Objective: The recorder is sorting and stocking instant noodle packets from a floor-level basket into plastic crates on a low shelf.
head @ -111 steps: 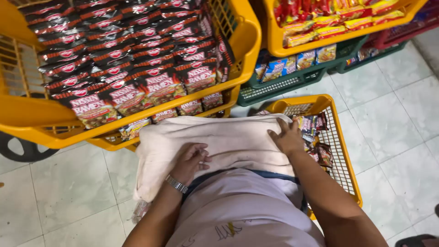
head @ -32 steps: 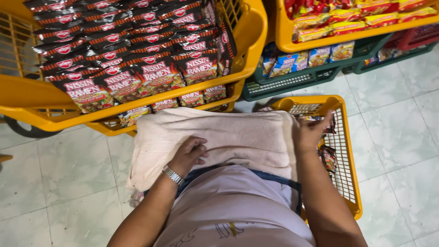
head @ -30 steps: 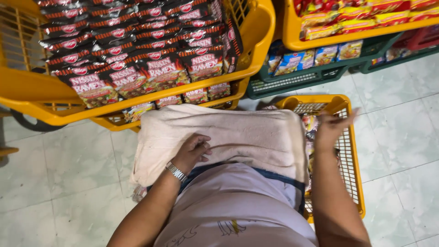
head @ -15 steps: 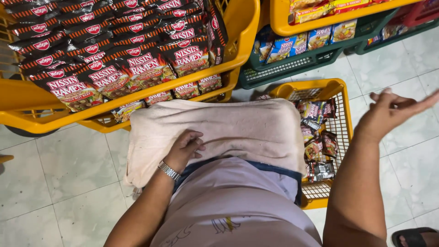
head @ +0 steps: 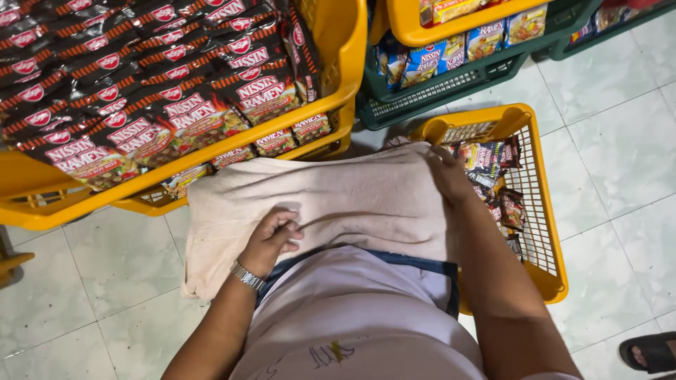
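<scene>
Right hand (head: 451, 176) back down — flat on towel (head: 352, 200); left hand (head: 271, 236) still curled, gripping nothing.

The person wore a pale lilac short-sleeved shirt (head: 352, 317) with a small dark-and-yellow drawn mark, a dark blue apron band (head: 394, 259), and a silver metal-link wristwatch (head: 247, 276) on the left wrist.

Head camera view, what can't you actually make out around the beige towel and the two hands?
- What lies under the beige cloth towel: the towel itself covers it.
- Right hand fingertips: curled over the towel's far edge, out of sight.
- Yellow plastic basket on the floor: its near left part is hidden by the right forearm and towel.
- Left hand palm: pressed face down on the towel.
- Large yellow crate of dark noodle packets: cut off by the top and left edges.
</scene>
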